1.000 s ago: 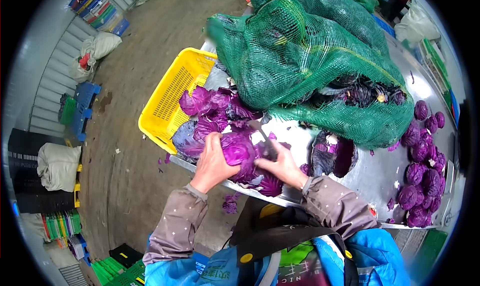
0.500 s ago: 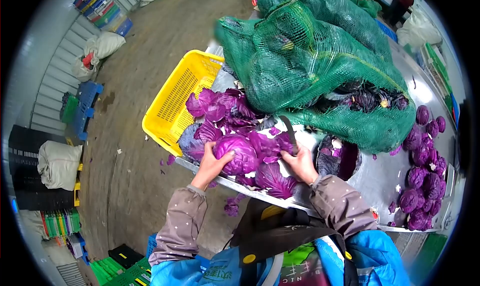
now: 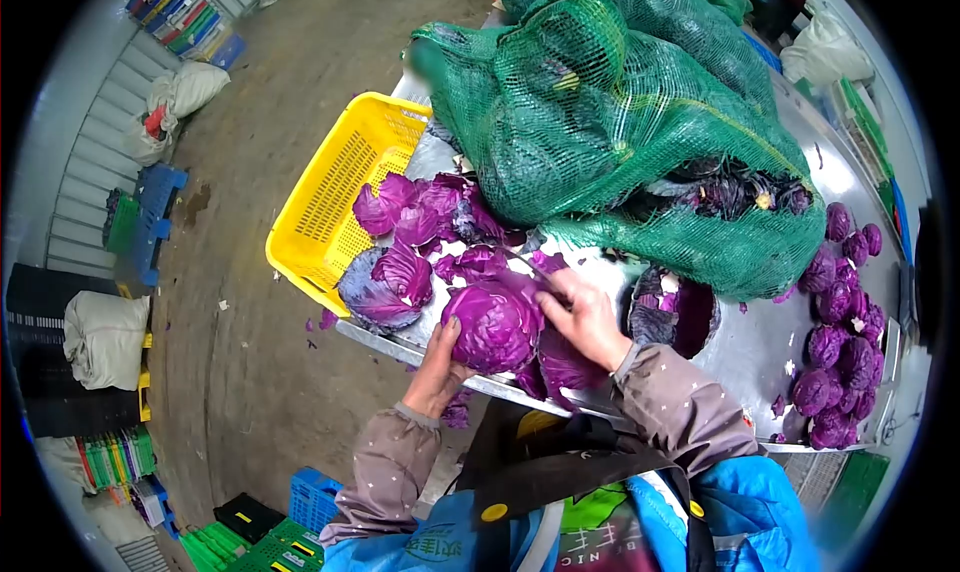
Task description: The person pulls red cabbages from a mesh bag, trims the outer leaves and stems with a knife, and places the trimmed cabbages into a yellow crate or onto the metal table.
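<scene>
A purple red cabbage head [image 3: 497, 329] sits near the table's front edge. My left hand [image 3: 437, 370] grips it from the left and below, thumb up along its side. My right hand [image 3: 588, 317] is closed at the cabbage's upper right; a thin dark blade of a knife [image 3: 527, 265] shows beyond its fingers, while the handle is hidden in the grip. Loose purple leaves [image 3: 568, 362] lie under and beside the cabbage. Farther left are more peeled leaves [image 3: 420, 207] and a dusky outer leaf [image 3: 375, 297].
A yellow crate [image 3: 330, 187] stands at the table's left edge, leaves heaped beside it. Green mesh sacks [image 3: 640, 122] of cabbages fill the table's back. Several peeled cabbages [image 3: 845, 362] lie at the right end of the metal table [image 3: 765, 342]. A dark hollow leaf [image 3: 655, 322] is near my right hand.
My left hand has slid lower around the cabbage, which has shifted slightly right and towards me. My right hand has moved in against it, and the knife now lies across its top side.
</scene>
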{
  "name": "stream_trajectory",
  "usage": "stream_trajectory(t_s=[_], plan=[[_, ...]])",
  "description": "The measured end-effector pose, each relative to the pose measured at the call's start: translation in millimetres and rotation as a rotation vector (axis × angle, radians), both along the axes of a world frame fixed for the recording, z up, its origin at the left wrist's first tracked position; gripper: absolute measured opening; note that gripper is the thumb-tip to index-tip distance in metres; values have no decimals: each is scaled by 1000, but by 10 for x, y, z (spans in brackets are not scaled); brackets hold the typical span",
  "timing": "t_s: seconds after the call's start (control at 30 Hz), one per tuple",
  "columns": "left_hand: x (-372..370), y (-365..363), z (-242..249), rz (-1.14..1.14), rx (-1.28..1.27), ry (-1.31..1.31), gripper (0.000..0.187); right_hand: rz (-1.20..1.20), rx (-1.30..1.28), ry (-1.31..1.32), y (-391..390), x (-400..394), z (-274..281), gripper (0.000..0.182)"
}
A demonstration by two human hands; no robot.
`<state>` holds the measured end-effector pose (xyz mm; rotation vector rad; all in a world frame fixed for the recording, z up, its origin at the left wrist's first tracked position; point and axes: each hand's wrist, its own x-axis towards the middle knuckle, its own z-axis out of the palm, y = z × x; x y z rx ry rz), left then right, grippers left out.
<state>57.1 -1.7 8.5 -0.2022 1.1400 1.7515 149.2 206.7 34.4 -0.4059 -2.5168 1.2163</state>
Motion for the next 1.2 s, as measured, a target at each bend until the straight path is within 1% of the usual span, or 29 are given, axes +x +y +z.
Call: stream_trajectory(t_s=[0.03,0.07,0.1,0.13,0.2,0.23,0.27,0.4,0.47,0.5,0.53,0.57,0.6,0.63,0.67,0.7,0.73,0.77,0.8,0.83,0.87,0.93,1.0,1.03,1.07,1.1,1.13,1.17,1.2], plan=[[25,-2,2,-45,19,1,70,-68,-48,-44,60,6,-52,22],[56,3,16,-44,18,0,70,-134,-95,-89,106,-2,-64,22],[81,17,39,-38,50,-47,71,-174,-41,-93,151,-4,-50,24],[108,36,65,-31,81,-94,72,-150,30,-159,194,34,3,34],[151,55,101,-14,67,-98,72,6,-20,68,66,44,303,48],[163,56,100,-23,106,-101,72,108,21,48,16,64,291,60],[173,66,103,-35,147,-102,72,138,66,6,-74,91,414,60],[237,17,111,-23,162,-92,68,174,171,60,-98,153,493,54],[268,-23,54,21,119,-128,61,258,418,40,-123,223,604,56],[292,-21,38,22,120,-128,61,228,486,122,-148,220,611,50],[315,-14,24,45,144,-59,59,229,487,122,-113,239,570,50],[332,-18,18,69,166,10,57,207,496,153,-52,240,518,45],[346,-36,19,70,168,12,57,186,505,186,-4,220,495,40],[368,-64,22,86,134,-7,57,152,401,259,51,187,504,28],[379,-79,26,101,101,-27,57,-11,357,235,144,177,415,17],[390,-72,73,101,104,-24,57,-115,188,92,282,166,367,15],[411,-62,158,83,80,22,63,-217,17,-52,389,178,332,12],[414,-49,214,69,60,71,70,-273,-3,-34,419,198,352,13],[402,-49,230,78,65,74,70,-326,-24,-18,424,203,385,15],[392,-61,241,85,120,79,66,-274,-29,-125,444,268,472,27],[385,-63,252,88,173,85,65,-168,290,232,397,257,462,40],[367,-27,285,79,171,141,67,90,226,154,166,271,839,49],[351,-35,285,65,168,197,69,332,148,98,39,291,929,44],[325,-75,258,41,167,122,69,391,185,122,63,281,871,39],[309,-105,243,17,165,44,69,386,185,121,105,277,843,39],[299,-120,252,14,164,44,69,437,209,130,152,274,822,36],[284,-129,266,-47,186,122,68,491,235,140,177,263,814,33],[278,-144,275,-106,206,201,67,499,244,128,169,255,830,34],[294,-145,273,-104,204,202,67,501,243,130,147,264,887,34]])
